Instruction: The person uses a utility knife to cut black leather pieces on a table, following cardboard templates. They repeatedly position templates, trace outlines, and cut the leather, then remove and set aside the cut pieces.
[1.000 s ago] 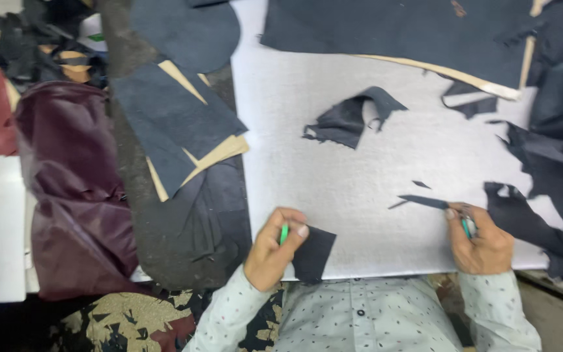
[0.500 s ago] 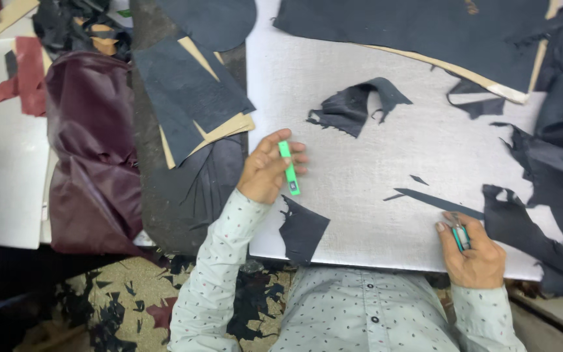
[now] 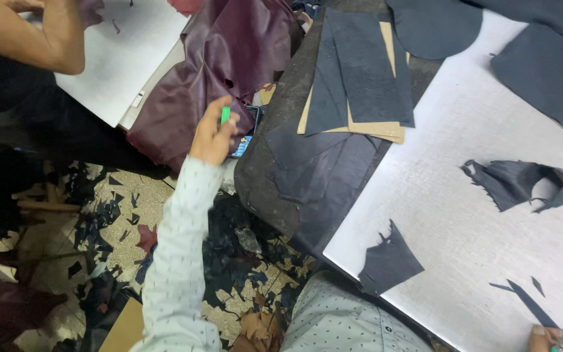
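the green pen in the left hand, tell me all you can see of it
The slim bright green pen looks like plastic. Only its upper end shows, sticking up roughly upright from the closed fingers of the left hand, which grips its lower part. It is held out over the edge of the crumpled maroon leather sheet; whether it touches the leather cannot be told.

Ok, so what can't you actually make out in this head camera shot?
- Right hand: cut off by the bottom edge; only the knuckles show, so its grip is unclear.
- Green marker: only its tip shows above the left hand, whose fingers hide the rest.
- Flat dark object beyond the left hand: mostly covered by the hand and the maroon leather.
- Another person's arm: cut off by the top edge.
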